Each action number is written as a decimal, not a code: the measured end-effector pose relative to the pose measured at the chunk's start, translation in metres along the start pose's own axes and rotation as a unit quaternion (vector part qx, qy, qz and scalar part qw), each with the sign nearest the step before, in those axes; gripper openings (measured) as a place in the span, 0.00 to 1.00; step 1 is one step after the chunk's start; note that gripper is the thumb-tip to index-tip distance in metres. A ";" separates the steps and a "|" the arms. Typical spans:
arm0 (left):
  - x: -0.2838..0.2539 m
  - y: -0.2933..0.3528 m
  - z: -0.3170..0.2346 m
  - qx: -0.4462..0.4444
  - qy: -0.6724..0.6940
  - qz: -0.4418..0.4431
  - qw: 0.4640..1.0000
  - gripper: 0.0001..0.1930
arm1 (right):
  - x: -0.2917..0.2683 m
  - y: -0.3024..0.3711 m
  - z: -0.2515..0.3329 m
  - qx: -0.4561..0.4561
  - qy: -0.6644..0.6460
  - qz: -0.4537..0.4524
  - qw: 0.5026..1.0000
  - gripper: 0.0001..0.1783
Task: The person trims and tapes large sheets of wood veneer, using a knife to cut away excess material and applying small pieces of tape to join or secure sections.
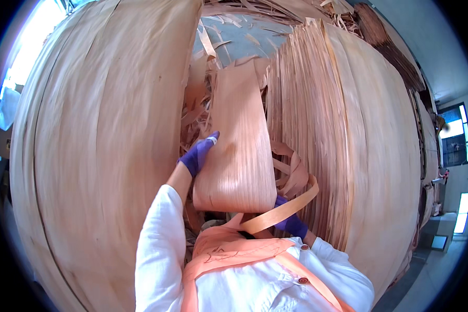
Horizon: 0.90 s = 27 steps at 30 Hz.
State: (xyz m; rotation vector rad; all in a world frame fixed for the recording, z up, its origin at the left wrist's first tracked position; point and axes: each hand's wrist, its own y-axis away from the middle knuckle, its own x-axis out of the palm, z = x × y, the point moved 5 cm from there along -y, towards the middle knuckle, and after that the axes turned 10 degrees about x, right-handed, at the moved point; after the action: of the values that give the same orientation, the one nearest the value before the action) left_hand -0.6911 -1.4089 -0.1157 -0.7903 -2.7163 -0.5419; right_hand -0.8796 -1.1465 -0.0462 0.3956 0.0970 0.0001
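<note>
A long, pale brown sheet of wood veneer (236, 140) stretches away from me between two tall stacks, its near end curving downward. My left hand (196, 156), in a purple glove, is closed on the sheet's left edge, with the thumb on top and the other fingers hidden. At the lower right corner, my right hand (292, 222), also gloved in purple, grips the same sheet; most of its fingers are out of sight behind the veneer. A narrow, yellowish veneer strip (283, 210) curls across in front of the right hand.
A high stack of veneer (104, 140) rises on the left. On the right stands another stack (338, 130) with ragged layered edges. Loose curled scraps (294, 174) hang beside the sheet, and more offcuts are scattered over the grey floor (244, 39) beyond.
</note>
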 end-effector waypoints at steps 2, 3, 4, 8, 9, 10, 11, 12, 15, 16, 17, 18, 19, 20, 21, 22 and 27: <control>0.048 0.032 0.029 -0.045 0.214 0.055 0.974 0.24 | -0.002 0.041 -0.062 0.011 0.075 0.007 0.997 0.29; 0.060 0.043 0.039 -0.049 0.224 0.094 0.969 0.23 | -0.002 0.055 -0.069 0.013 0.124 -0.003 0.992 0.29; 0.073 0.050 0.048 -0.052 0.233 0.132 0.962 0.23 | -0.002 0.066 -0.077 0.015 0.172 -0.014 0.985 0.29; 0.064 0.044 0.046 0.156 -0.056 -0.024 0.986 0.29 | -0.044 0.095 -0.105 -0.053 0.419 -0.033 0.906 0.28; 0.054 0.045 0.044 0.152 -0.010 -0.063 0.986 0.31 | -0.045 0.102 -0.113 0.085 0.466 0.045 0.880 0.25; 0.054 0.046 0.033 0.150 0.089 -0.046 0.984 0.33 | -0.051 0.108 -0.092 0.219 0.500 0.119 0.830 0.23; 0.051 0.056 0.019 0.174 0.067 -0.069 0.980 0.33 | -0.057 0.114 -0.070 0.339 0.523 0.197 0.757 0.21; 0.053 0.066 0.005 0.198 0.045 -0.091 0.975 0.33 | -0.058 0.115 -0.043 0.316 0.451 0.232 0.802 0.21; 0.069 0.093 -0.056 0.305 -0.038 -0.116 0.944 0.32 | -0.049 0.109 0.045 0.209 0.169 0.283 0.921 0.21; 0.080 0.100 -0.083 0.287 -0.004 -0.117 0.951 0.31 | -0.050 0.102 0.071 0.164 0.039 0.251 0.953 0.20; 0.074 0.110 -0.101 0.328 -0.082 -0.136 0.931 0.29 | -0.068 0.086 0.073 0.075 0.205 0.205 0.954 0.20; 0.091 0.125 -0.136 0.358 -0.082 -0.130 0.921 0.29 | -0.087 0.070 0.073 -0.012 0.359 0.144 0.922 0.21; 0.082 0.139 -0.148 0.408 0.008 -0.145 0.901 0.30 | -0.094 0.048 0.084 0.013 0.266 0.114 0.957 0.20; 0.082 0.147 -0.167 0.431 0.057 -0.093 0.896 0.31 | -0.105 0.030 0.099 0.044 0.176 0.069 0.981 0.19; 0.090 0.166 -0.191 0.415 0.034 -0.152 0.896 0.30 | -0.114 0.019 0.109 0.093 0.200 0.063 0.973 0.17; 0.067 0.186 -0.207 0.498 -0.128 -0.175 0.840 0.24 | -0.118 0.011 0.118 0.136 0.227 0.064 0.962 0.16; -0.010 0.290 -0.286 0.534 -0.251 -0.191 0.784 0.14 | -0.117 -0.015 0.038 0.108 0.343 0.060 0.931 0.12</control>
State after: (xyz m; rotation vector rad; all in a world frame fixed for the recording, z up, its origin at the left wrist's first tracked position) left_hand -0.4809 -1.3062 0.2176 -0.0371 -2.9260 1.2656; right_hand -0.9933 -1.1769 -0.0062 0.6092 0.7700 0.2529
